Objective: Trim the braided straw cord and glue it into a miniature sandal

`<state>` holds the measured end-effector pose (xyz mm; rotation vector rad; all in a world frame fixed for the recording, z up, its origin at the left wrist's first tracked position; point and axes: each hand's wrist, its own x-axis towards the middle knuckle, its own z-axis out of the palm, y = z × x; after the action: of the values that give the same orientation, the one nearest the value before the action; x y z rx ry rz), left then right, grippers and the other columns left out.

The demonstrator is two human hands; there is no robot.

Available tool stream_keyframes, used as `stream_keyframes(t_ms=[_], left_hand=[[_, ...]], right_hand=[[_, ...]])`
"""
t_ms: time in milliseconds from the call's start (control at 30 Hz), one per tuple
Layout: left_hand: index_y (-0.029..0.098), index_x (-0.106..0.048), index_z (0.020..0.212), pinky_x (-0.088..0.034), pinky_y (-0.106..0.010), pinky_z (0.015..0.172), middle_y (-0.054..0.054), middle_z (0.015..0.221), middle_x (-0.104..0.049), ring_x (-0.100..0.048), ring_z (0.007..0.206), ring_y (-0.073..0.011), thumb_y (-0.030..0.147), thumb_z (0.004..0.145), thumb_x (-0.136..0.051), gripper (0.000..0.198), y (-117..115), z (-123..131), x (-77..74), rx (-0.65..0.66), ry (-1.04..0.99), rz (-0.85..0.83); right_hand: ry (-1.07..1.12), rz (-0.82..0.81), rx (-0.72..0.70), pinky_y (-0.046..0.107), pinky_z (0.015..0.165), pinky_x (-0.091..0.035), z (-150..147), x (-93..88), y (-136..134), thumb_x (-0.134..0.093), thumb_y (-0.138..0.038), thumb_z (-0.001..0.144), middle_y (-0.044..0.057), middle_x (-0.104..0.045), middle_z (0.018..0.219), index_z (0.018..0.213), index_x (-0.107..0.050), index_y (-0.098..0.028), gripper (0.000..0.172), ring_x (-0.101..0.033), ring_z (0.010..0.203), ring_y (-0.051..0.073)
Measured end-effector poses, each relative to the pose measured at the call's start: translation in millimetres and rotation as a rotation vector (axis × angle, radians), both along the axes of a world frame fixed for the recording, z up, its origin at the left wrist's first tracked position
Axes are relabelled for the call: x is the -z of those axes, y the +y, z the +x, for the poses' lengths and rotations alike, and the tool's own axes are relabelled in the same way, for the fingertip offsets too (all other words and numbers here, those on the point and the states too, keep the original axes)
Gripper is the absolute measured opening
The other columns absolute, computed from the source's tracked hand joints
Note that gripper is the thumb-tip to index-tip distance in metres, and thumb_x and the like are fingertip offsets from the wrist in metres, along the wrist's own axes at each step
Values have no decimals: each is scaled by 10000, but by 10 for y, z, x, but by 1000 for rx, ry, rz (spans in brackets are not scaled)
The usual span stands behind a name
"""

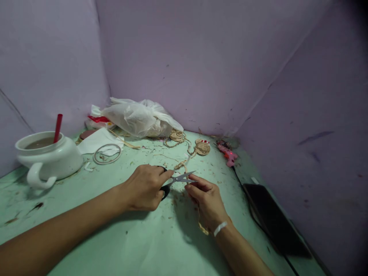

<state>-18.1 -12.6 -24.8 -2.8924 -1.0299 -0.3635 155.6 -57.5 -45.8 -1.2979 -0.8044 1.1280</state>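
My left hand [146, 187] is closed round the black handles of a pair of scissors [178, 178]. The blades point right and stand slightly apart, with a braided cord [185, 168] passing between them. Just right of the blades, my right hand [207, 199] pinches the cord between thumb and fingers. The cord's loose end hangs below that hand, near a white band on the wrist. Away from me, the cord runs toward a coiled round piece [202, 148] with small red bits on top. Another coiled piece [176, 135] lies farther back by the plastic bag.
A white mug-like pot [54, 161] with brown liquid and a red stick stands left. A white plastic bag [140, 117], a metal ring [107, 154] and white paper [99, 140] lie behind. At right are a pink glue gun [228, 154] with a cable and a black phone [273, 218].
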Motion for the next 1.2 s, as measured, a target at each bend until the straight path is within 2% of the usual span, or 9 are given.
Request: stream_keyframes(t_ms=[233, 367, 600, 700, 800, 900, 1000, 1100, 1200], left_hand=[[167, -432, 1184, -407, -310, 585, -74, 825, -593, -558, 710, -218, 182, 674, -447, 511, 15, -12, 33, -1, 53, 43], [161, -419, 1200, -403, -309, 553, -79, 802, -591, -558, 665, -216, 137, 666, -435, 535, 35, -21, 36, 14, 82, 76], [168, -457, 1146, -387, -263, 523, -61, 762, -608, -559, 616, -183, 88, 643, -424, 510, 64, -56, 83, 53, 45, 17], [189, -531, 1011, -391, -245, 559, -27, 734, -615, -558, 630, -156, 81, 655, -416, 389, 112, -56, 77, 21, -181, -146], [185, -557, 891, -397, -224, 555, 3, 666, -591, -544, 609, -129, 157, 698, -461, 217, 173, -28, 21, -142, -606, -459], [146, -525, 943, -366, -201, 448, 14, 589, -575, -524, 492, -113, 251, 661, -568, 303, 192, 37, -23, -315, -940, -886], [126, -506, 956, -269, -166, 357, -28, 631, -623, -514, 422, -96, 298, 643, -610, 371, 148, 141, 13, -406, -1109, -1204], [122, -514, 893, -223, -143, 326, -50, 664, -633, -498, 397, -71, 309, 665, -612, 310, 106, 251, 102, -404, -1260, -1392], [139, -501, 871, -244, -135, 324, -31, 676, -616, -500, 418, -61, 257, 685, -586, 236, 140, 299, 156, -387, -1390, -1416]], right_hand=[[-51, -17, -20, 202, 374, -223, -3, -30, -11, -648, -162, 551, -65, -454, 408, 819, -682, -103, 276, -317, 372, 55], [-27, -8, -40, 201, 375, -212, -23, -54, -19, -625, -148, 548, -68, -421, 398, 742, -683, -111, 206, -299, 377, 54], [13, -46, -45, 199, 372, -195, -26, -79, -17, -626, -157, 544, -74, -400, 395, 835, -696, -107, 303, -285, 372, 52], [76, -80, -13, 197, 378, -203, -28, -100, -13, -640, -153, 513, -69, -424, 402, 872, -691, -100, 367, -302, 378, 54], [127, -106, -21, 197, 381, -208, -43, -112, -22, -654, -154, 493, -56, -451, 417, 878, -690, -91, 392, -321, 388, 59], [147, -107, -44, 197, 388, -221, -77, -115, -51, -670, -161, 492, -43, -476, 440, 878, -693, -92, 393, -338, 396, 61], [154, -119, -96, 193, 389, -207, -126, -114, -93, -684, -165, 498, -44, -470, 445, 868, -703, -105, 375, -321, 398, 53], [154, -130, -165, 191, 382, -196, -169, -96, -129, -691, -183, 517, -51, -456, 437, 878, -705, -114, 368, -297, 392, 47], [129, -126, -193, 187, 376, -218, -185, -50, -143, -698, -189, 531, -44, -484, 449, 894, -698, -113, 370, -324, 393, 48]])
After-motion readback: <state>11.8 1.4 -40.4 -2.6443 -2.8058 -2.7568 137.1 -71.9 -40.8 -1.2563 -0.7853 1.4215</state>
